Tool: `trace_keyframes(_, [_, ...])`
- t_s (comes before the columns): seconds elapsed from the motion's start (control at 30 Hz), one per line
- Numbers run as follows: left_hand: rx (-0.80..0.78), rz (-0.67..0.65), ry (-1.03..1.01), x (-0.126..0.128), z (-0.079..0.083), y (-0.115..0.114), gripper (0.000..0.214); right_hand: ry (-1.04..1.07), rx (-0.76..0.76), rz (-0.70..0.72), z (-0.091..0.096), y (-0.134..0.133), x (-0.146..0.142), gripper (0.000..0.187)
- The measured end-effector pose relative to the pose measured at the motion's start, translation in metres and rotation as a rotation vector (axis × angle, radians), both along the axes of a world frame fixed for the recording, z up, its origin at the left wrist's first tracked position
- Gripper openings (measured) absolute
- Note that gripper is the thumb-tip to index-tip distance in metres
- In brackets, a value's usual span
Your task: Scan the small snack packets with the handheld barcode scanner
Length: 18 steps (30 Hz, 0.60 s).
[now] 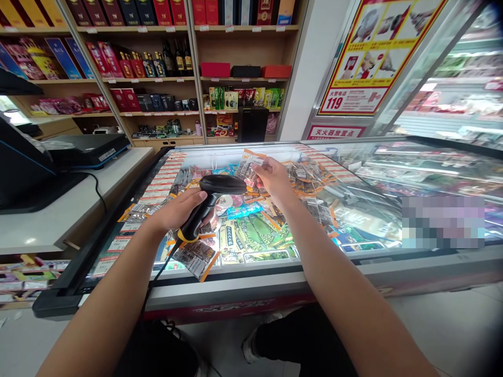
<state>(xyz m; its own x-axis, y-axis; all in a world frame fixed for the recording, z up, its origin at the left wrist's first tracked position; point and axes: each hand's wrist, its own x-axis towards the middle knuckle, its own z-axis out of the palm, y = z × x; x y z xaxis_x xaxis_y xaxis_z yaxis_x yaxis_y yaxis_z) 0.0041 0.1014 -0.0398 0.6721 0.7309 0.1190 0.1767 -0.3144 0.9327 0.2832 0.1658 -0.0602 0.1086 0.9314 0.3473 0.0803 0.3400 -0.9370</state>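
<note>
My left hand point(183, 209) is wrapped round the handle of a black barcode scanner point(222, 184) with a yellow base, its head pointing right. A cable runs down from the handle toward my forearm. In my right hand point(273, 180) is a small snack packet point(248, 166) with orange edges and a printed clear or silvery face, pinched by its edge beyond the scanner's head. Similar orange-edged packets point(198, 256) lie scattered over the glass top of a chest freezer point(251, 285), below and around both hands. Through the glass, green and blue packages point(259, 230) show.
A white counter point(129, 170) with a weighing scale point(88, 149) and dark equipment stands at the left. Behind the freezer, shelves hold boxes and bottles point(178, 57). A red and yellow poster point(377, 57) hangs near a glass-fronted cabinet point(444, 99). A pixelated patch covers part of the right side.
</note>
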Motion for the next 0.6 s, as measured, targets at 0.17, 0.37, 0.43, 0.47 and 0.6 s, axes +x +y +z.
trace_keyframes(0.17, [-0.028, 0.004, -0.031, 0.0002, 0.0005, -0.0013, 0.058, -0.023, -0.015, -0.014, 0.0014, -0.0010, 0.0009, 0.044])
trace_keyframes(0.37, [0.002, -0.013, 0.006, -0.0022, -0.0007, 0.0006, 0.065, -0.011, -0.042, -0.049, 0.0054, -0.0032, -0.0008, 0.037])
trace_keyframes(0.43, [0.011, -0.028, 0.000, -0.0030, -0.0007, 0.0013, 0.067, -0.017, -0.059, -0.086, 0.0071, -0.0045, -0.0023, 0.032])
trace_keyframes(0.47, [0.012, -0.030, -0.002, -0.0031, -0.0004, 0.0013, 0.067, -0.028, -0.064, -0.099, 0.0078, -0.0051, -0.0028, 0.030])
trace_keyframes(0.6, [0.015, -0.012, 0.001, -0.0017, 0.0011, 0.0019, 0.066, -0.154, -0.033, -0.121, 0.0101, -0.0086, -0.0020, 0.022])
